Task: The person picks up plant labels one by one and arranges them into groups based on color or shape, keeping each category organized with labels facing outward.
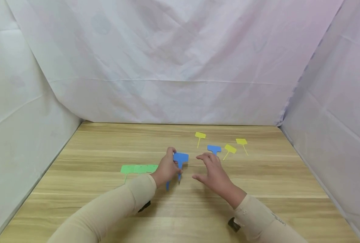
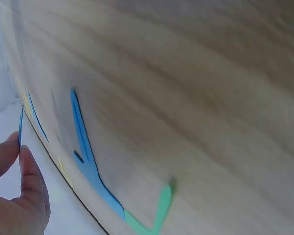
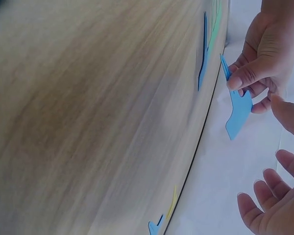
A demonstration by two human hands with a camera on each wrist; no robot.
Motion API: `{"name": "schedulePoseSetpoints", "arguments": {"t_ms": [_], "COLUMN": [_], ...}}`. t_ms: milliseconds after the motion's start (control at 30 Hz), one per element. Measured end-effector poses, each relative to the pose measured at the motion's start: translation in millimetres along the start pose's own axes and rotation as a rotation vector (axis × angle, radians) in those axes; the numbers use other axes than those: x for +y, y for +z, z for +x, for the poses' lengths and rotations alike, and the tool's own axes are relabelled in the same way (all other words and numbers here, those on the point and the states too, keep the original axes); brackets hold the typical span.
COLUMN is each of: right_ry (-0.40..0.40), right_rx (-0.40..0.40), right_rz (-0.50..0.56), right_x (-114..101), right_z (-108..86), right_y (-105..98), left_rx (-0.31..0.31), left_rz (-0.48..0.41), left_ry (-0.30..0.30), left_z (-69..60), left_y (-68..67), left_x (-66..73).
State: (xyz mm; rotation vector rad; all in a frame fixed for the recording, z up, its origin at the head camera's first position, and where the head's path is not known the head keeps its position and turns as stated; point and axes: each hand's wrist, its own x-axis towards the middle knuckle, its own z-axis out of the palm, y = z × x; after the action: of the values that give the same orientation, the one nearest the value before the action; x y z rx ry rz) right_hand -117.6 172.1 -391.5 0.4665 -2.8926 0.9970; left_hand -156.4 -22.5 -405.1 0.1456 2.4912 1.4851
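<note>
My left hand pinches a blue T-shaped plant label between thumb and fingers, its pointed stem downward. In the left wrist view that label shows edge-on above the fingertips. To its right, my right hand holds nothing, thumb and fingers spread apart. The right wrist view shows both the held label and the right hand's loosely bent fingers. Beneath the left hand, another blue label lies on the table, against a green label. A further blue label lies beyond the right hand, partly hidden.
Several green labels lie in a row left of the left hand. Yellow labels are scattered toward the back right. White cloth hangs behind and beside the wooden table.
</note>
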Motion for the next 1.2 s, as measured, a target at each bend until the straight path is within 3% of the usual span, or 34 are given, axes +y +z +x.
{"name": "schedulePoseSetpoints", "arguments": {"t_ms": [400, 800, 1200], "right_ry": [-0.003, -0.031, -0.028], "right_rx": [0.014, 0.042, 0.033], "right_rz": [-0.013, -0.04, -0.023], "right_x": [4, 9, 9], "right_z": [-4.5, -7.4, -7.4], "right_y": [0, 0, 1], "left_rx": [-0.067, -0.067, -0.089], "left_rz": [0.008, 0.06, 0.099], "left_ry": [0.034, 0.031, 0.017], "left_z": [-4.5, -1.8, -2.3], "left_y": [13.2, 27.9, 36.2], "left_x": [-2.9, -5.5, 2.5]}}
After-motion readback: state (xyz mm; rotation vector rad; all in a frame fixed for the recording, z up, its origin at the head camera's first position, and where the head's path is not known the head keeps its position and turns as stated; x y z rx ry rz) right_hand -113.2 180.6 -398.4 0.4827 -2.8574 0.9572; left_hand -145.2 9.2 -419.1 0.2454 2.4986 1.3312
